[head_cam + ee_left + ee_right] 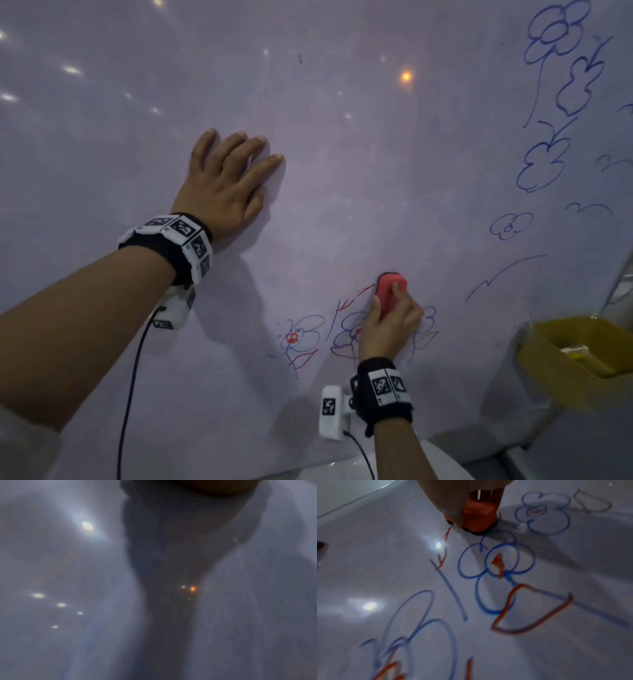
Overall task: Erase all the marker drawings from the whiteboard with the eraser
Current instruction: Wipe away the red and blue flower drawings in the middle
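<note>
My right hand (390, 322) grips a red eraser (388, 291) with a black felt base and holds it against the whiteboard (342, 171), just above a cluster of blue and red flower drawings (301, 339). The right wrist view shows the eraser (476, 516) under my fingers and the blue flower with a red centre (496, 563) right below it. My left hand (229, 185) lies flat on the board at upper left, fingers straight. More blue flowers (555, 34) run down the board's right side. The left wrist view is blurred board surface.
A yellow bin (579, 346) stands at the right, beside the board's lower right edge. A blue zigzag line (503, 274) and small blue squiggles (589, 207) mark the board's right part. Cables hang from both wrist cameras.
</note>
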A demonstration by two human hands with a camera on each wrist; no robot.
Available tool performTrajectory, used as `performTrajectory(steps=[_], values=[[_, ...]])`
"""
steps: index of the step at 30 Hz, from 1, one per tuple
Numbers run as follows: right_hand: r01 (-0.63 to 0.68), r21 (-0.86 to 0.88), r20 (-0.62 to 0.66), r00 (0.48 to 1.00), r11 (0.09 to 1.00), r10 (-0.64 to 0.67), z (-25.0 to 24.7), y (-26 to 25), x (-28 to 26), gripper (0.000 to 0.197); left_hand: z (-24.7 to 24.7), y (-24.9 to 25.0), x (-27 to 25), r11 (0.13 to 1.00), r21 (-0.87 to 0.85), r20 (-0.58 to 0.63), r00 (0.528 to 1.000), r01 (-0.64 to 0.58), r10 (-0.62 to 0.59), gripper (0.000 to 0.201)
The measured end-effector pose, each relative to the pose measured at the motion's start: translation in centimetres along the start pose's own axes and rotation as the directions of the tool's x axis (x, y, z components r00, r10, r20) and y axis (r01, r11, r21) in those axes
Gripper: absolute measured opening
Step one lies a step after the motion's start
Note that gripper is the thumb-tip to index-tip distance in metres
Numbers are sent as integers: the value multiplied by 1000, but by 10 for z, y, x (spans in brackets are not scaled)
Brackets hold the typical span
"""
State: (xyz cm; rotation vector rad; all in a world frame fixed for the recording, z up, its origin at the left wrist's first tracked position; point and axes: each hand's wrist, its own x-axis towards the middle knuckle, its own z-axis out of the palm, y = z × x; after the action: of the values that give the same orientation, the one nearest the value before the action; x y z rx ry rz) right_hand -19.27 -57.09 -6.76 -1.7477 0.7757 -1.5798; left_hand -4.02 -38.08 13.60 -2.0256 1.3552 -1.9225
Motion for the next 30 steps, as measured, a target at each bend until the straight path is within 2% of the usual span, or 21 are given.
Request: performTrajectory(steps=[2, 3, 5, 6, 7, 9, 10, 11, 12, 13, 14, 15, 16, 17, 18, 20, 22, 24, 25, 27, 30], values=[[-86, -4, -54, 995, 996, 86, -8, 15, 17, 38, -1, 0, 0, 1000, -3, 3, 1000, -4, 4, 44], [-198, 35, -113, 973, 980, 201, -12, 20, 27, 40, -2, 0, 0, 1000, -4, 9, 1000, -1, 1, 45], [-435, 136, -188, 871, 890, 454, -14, 22, 37, 42, -2, 0, -2, 1000, -10, 23, 1000, 12, -12, 45], [-482, 158, -182, 843, 862, 506, -11, 15, 34, 42, -2, 1, -3, 1000, -12, 28, 999, 17, -17, 45], [-459, 155, -156, 863, 875, 480, -6, 4, 26, 41, -2, 2, -3, 1000, -12, 28, 999, 18, -17, 44], [-225, 107, -65, 970, 969, 232, 5, -14, 1, 38, -2, 1, -2, 1000, -16, 30, 999, 22, -22, 44], [-87, 75, -11, 996, 993, 88, 6, -16, -10, 36, -1, 0, -2, 1000, -16, 29, 999, 24, -24, 44], [20, 38, 24, 999, 999, -21, 3, -11, -14, 35, 0, 0, -2, 1000, -8, 27, 999, 21, -21, 44], [70, 12, 27, 997, 997, -71, -1, -1, -10, 36, 0, 0, -2, 1000, 1, 22, 1000, 16, -16, 44], [30, -12, -5, 1000, 999, -30, -4, 13, -2, 36, 0, 0, -2, 1000, 9, 17, 1000, 9, -9, 44], [-98, -4, -59, 993, 995, 97, -8, 25, 7, 36, 0, 0, -1, 1000, 14, 14, 1000, 3, -3, 45], [-257, 35, -109, 960, 966, 260, -11, 30, 13, 38, 0, 0, -1, 1000, 17, 12, 1000, -2, 1, 45], [-364, 68, -137, 919, 929, 371, -10, 30, 16, 40, 1, -1, -1, 1000, 21, 9, 1000, -5, 5, 45], [-380, 77, -135, 912, 922, 387, -5, 23, 12, 41, 1, -1, -1, 1000, 24, 4, 1000, -7, 7, 45], [-308, 70, -110, 943, 949, 314, 3, 11, 2, 39, 1, -1, -1, 1000, 26, 2, 1000, -8, 8, 45], [-12, 36, -13, 1000, 999, 13, 18, -10, -29, 34, 1, -1, 0, 1000, 20, -1, 1000, -8, 8, 45], [230, 20, 102, 968, 973, -231, 21, -15, -54, 29, -1, -1, 0, 1000, 9, -2, 1000, -8, 8, 45], [354, 30, 173, 919, 935, -354, 16, -7, -52, 26, -1, -1, -1, 1000, 14, -1, 1000, -5, 5, 45], [374, 30, 171, 912, 927, -374, 13, -2, -43, 26, -1, -1, -1, 1000, 21, -1, 1000, -5, 5, 45], [308, 30, 94, 946, 951, -309, 9, 4, -22, 30, 0, 0, 0, 1000, 24, 0, 1000, -8, 8, 45], [40, 97, -69, 997, 994, -34, 17, 2, -12, 39, 1, 0, -1, 1000, 18, -8, 1000, -9, 9, 44]])
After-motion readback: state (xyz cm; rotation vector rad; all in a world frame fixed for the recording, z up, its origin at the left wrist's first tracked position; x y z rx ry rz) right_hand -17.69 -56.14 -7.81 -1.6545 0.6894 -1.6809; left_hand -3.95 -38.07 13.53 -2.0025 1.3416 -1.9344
